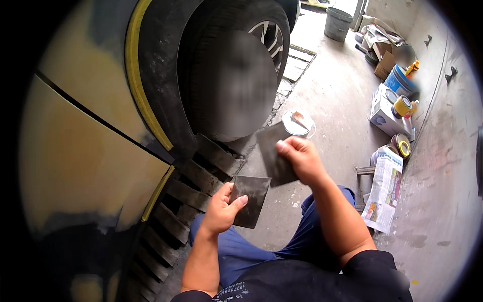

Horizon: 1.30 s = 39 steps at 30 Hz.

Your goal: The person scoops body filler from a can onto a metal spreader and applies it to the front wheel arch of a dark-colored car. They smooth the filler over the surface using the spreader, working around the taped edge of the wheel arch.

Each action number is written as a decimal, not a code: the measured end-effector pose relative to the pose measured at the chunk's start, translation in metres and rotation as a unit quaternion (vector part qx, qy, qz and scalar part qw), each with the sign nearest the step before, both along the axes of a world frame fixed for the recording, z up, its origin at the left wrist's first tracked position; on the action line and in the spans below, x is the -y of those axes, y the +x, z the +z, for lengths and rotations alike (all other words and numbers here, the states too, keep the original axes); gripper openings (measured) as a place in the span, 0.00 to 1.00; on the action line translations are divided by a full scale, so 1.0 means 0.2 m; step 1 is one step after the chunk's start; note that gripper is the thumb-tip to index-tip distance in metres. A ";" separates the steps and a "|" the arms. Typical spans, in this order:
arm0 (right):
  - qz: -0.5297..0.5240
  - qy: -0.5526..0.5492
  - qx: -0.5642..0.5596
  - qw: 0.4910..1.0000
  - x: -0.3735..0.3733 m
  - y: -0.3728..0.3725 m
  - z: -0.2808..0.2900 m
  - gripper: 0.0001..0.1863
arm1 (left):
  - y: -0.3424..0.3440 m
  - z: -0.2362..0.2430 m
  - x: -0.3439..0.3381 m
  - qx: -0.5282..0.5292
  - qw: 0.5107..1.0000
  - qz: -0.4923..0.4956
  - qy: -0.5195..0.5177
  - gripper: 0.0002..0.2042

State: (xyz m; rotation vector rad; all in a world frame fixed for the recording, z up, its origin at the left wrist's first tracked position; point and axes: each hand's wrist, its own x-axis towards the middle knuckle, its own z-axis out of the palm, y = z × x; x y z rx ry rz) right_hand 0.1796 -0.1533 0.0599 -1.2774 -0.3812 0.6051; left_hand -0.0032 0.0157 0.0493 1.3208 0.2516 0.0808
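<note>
My left hand (224, 209) grips a dark, smeared square plate (251, 196) with the thumb over its face. Higher and to the right, my right hand (307, 161) pinches a second dark flat plate (271, 151), whose lower corner is close to the first one. Just beyond it, an orange-brown tool (299, 118) lies on a white round lid or tub (290, 126). On my left is a car body panel (85, 146) with tan and dark patches and yellow tape (133, 75) along the wheel arch. The tyre (196, 80) is partly blurred.
Wooden slats (181, 221) lie beside the car. A grey bucket (337, 25) stands at the back. Along the right wall are cardboard (383, 63), a blue pail (397, 80), a white box (380, 116) with cans, tape rolls (403, 146) and a low stand with newspaper (382, 191).
</note>
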 end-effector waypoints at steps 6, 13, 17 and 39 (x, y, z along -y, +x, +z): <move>0.105 -0.188 0.222 0.951 -0.01 -0.10 0.06 0.14 | 0.00 -0.04 -0.01 -0.025 0.997 0.040 0.066 0.10; 0.190 -0.176 0.267 0.928 -0.05 -0.15 0.03 0.12 | 0.04 0.05 0.01 -0.032 0.951 0.023 0.308 0.10; 0.128 -0.173 0.254 0.943 0.03 -0.09 0.04 0.11 | 0.03 -0.04 -0.18 0.044 0.983 0.129 0.126 0.08; 0.193 -0.160 0.358 0.899 0.08 -0.12 0.07 0.17 | 0.28 0.10 -0.10 -0.024 0.986 -0.057 0.155 0.05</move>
